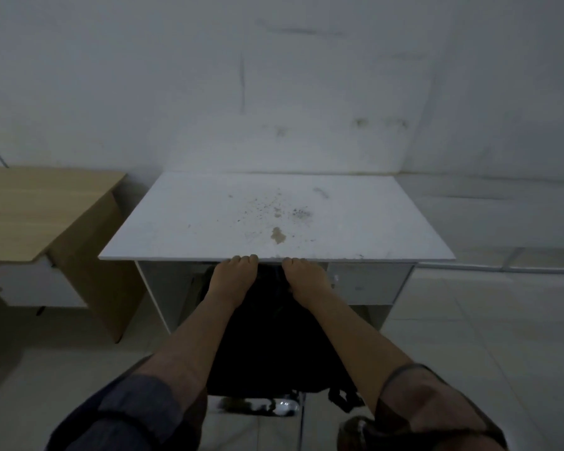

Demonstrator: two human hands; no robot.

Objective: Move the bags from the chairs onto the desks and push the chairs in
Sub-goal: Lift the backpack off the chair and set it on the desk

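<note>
A black bag (267, 346) with a dangling strap hangs in front of me, its top level with the front edge of the white desk (209, 216). My left hand (233, 281) and my right hand (306, 281) sit side by side on the bag's top, fingers curled over it and touching the desk edge. Below the bag, part of a chair's chrome base (274, 406) shows; the seat is hidden by the bag. The desk top is stained near its middle and carries nothing.
A light wooden desk (30, 216) stands to the left with a narrow gap between it and the white one. A grey wall runs close behind both. A white drawer unit (368, 283) sits under the white desk's right side. Pale tiled floor (485, 320) lies to the right.
</note>
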